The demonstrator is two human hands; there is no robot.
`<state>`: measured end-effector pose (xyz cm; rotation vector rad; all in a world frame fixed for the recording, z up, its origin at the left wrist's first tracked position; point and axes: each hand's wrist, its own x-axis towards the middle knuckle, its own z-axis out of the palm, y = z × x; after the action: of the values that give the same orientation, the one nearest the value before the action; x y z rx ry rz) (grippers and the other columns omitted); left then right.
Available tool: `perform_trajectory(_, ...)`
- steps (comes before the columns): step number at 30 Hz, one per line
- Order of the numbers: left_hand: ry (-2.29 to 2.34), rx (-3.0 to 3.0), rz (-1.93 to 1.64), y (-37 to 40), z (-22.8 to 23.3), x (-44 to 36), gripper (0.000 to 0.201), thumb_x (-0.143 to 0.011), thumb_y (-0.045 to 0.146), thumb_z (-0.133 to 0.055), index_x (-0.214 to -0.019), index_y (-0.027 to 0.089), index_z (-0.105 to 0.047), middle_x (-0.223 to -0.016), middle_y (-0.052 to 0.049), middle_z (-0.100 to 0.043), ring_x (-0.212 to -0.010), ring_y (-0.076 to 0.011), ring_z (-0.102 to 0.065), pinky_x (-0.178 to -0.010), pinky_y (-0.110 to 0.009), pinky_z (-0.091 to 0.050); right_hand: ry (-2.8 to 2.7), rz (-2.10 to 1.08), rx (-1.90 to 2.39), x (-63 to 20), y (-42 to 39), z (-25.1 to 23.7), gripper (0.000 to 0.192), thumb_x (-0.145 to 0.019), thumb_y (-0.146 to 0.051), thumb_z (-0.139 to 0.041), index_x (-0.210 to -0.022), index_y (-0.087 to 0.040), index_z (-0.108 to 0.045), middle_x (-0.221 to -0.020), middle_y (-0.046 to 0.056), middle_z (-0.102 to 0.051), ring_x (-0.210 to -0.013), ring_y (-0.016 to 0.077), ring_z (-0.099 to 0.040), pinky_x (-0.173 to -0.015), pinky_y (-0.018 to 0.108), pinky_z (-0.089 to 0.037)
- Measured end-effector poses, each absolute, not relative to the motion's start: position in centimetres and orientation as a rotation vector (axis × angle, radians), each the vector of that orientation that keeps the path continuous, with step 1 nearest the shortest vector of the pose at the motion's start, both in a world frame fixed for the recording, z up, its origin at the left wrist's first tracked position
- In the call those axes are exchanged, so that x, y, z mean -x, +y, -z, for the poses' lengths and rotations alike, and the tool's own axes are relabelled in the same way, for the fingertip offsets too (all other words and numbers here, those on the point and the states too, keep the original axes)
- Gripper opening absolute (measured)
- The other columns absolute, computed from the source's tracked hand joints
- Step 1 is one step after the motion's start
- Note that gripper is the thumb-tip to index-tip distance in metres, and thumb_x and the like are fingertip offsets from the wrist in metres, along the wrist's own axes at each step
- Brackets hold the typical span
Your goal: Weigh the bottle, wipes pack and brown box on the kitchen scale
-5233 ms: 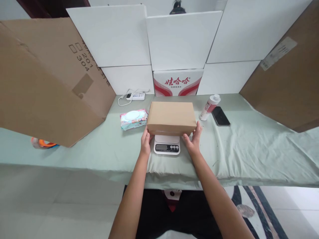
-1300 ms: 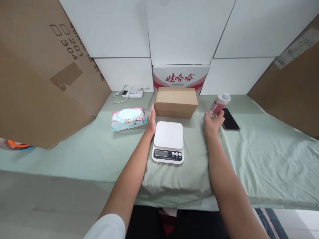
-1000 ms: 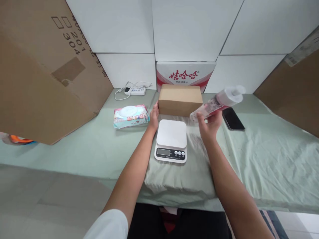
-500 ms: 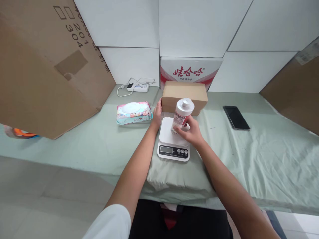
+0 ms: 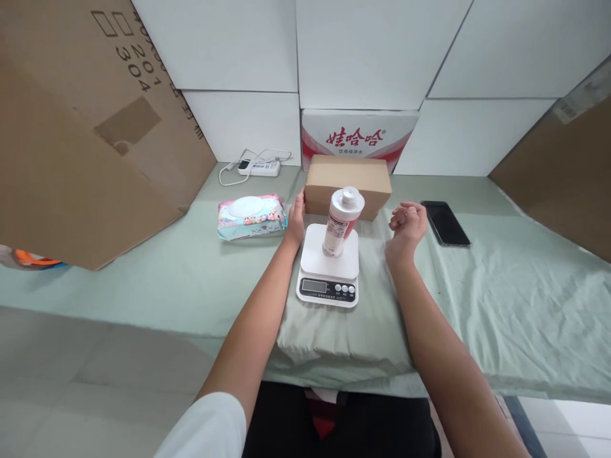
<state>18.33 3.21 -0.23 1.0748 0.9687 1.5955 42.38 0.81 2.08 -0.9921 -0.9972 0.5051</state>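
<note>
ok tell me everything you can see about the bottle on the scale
The bottle stands upright on the platform of the white scale. It is cylindrical, looks like plastic, and has a pale cap and white and red sides with print too small to read. Neither the left hand nor the right hand touches it.

Bottle (image 5: pixel 338 230): smooth plastic by its look, cap softly shiny. Scale (image 5: pixel 314 257): smooth white plastic, satin; display strip (image 5: pixel 327 289) dark, glossier. Small box (image 5: pixel 348 173): plain brown cardboard, matt. Tablecloth (image 5: pixel 205 273): pale green fabric, dull, creased. Wipes pack (image 5: pixel 252 217): shiny printed film. Phone (image 5: pixel 445 224): glossy black glass-like face. Big left panel (image 5: pixel 71 165): matt brown cardboard. Floor (image 5: pixel 109 375): smooth pale tile.
</note>
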Motion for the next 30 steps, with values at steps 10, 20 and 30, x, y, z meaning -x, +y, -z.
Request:
perform_trajectory(10, 0.972, -1.062, -1.572, 3.0, -0.1, -18.5, 0.065, -0.114, 0.053, -0.026, -0.165, 0.019, -0.048, -0.174, -0.004, -0.046, -0.166, -0.0193, -0.036, -0.136, -0.031, -0.028, -1.317, -0.498, 0.874, -40.5, -1.5, -2.0, 0.039, -0.094, -0.062, -0.066, -0.101, -0.024, -0.068, -0.082, 0.001, -0.061, -0.075, 0.0172, -0.056, -0.07, 0.033, -0.046)
perform_trajectory(20, 0.982, -1.077, -1.568, 3.1, 0.2, -18.4, 0.073, -0.109, 0.064, -0.034, -0.165, 0.019, -0.048, -0.176, -0.007, -0.042, -0.168, -0.0235, -0.032, -0.137, -0.034, -0.027, -1.736, -0.417, 0.779, -38.8, -3.2, -3.3, 0.047, -0.095, -0.066, -0.063, -0.117, -0.026, -0.069, -0.082, 0.002, -0.065, -0.065, 0.0163, -0.05, -0.063, 0.034, -0.045)
perform_trajectory(30, 0.983, -1.101, -1.573, 3.2, 0.5, -18.4, 0.075, -0.107, 0.068, -0.036, -0.163, 0.022, -0.051, -0.173, -0.007, -0.048, -0.168, -0.0255, -0.032, -0.138, -0.038, -0.026, -1.835, -0.466, 0.793, -38.3, -3.6, -3.2, 0.035, -0.086, -0.052, -0.075, -0.106, -0.025, -0.064, -0.077, -0.001, -0.063, -0.062, 0.0142, -0.049, -0.059, 0.031, -0.044)
